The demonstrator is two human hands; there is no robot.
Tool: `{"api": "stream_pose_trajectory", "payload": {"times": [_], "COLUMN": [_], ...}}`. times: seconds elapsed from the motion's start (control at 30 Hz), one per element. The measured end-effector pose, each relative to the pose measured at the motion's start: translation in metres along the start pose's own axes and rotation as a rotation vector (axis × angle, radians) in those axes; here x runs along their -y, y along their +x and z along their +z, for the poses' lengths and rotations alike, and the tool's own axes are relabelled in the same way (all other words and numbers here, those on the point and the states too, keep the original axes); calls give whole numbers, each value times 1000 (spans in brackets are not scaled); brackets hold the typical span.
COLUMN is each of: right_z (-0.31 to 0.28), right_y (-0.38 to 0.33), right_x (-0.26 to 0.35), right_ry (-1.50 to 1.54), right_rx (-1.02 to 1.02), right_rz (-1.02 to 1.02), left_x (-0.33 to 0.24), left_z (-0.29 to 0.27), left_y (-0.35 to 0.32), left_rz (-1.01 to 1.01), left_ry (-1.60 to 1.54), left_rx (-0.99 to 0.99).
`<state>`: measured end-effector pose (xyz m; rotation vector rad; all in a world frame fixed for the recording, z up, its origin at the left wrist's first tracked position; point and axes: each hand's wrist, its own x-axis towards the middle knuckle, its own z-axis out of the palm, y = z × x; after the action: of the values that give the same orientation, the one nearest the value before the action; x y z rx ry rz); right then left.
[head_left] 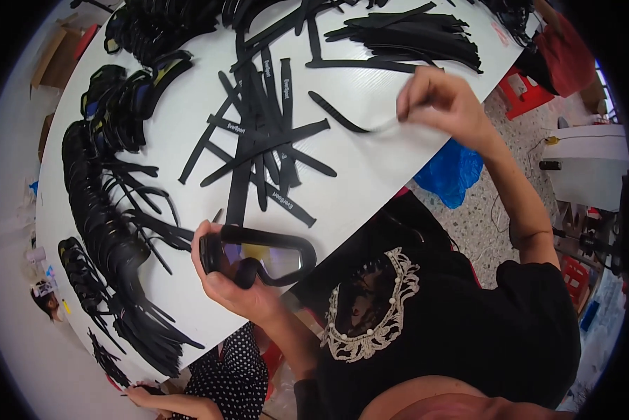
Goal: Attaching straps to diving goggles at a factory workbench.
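My left hand is closed around one end of a pair of black goggles with a tinted, yellow-purple lens, near the table's front edge. To the upper right, my right hand is raised over the table edge, its fingers pinched and somewhat blurred. A black strap runs from the white tabletop toward those fingertips, its nearer stretch smeared by motion. Between the hands and the far side lies a loose criss-cross pile of black straps, several with white lettering.
Rows of stacked black goggles line the left of the white table. A bundle of black straps lies at the far right. A blue plastic bag hangs beside the edge. Another person's arm reaches in at lower left; a person in red sits at upper right.
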<state>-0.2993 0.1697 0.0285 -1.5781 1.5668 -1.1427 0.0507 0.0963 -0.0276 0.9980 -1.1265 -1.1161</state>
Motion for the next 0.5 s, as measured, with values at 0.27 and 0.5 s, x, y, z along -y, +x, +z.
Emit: {"api": "stream_pose_trajectory", "payload": {"times": [0.27, 0.5], "right_z": [25, 38], "right_y": [12, 68], "right_x": [19, -9], "right_ry": [-360, -163], "right_rx": [528, 122], "right_rz": [-187, 34], "left_x": [-2, 6], "left_z": [12, 6], "left_y": [14, 23], "left_rz": [104, 186], "left_ry": [117, 192], "left_rx": [105, 205]}}
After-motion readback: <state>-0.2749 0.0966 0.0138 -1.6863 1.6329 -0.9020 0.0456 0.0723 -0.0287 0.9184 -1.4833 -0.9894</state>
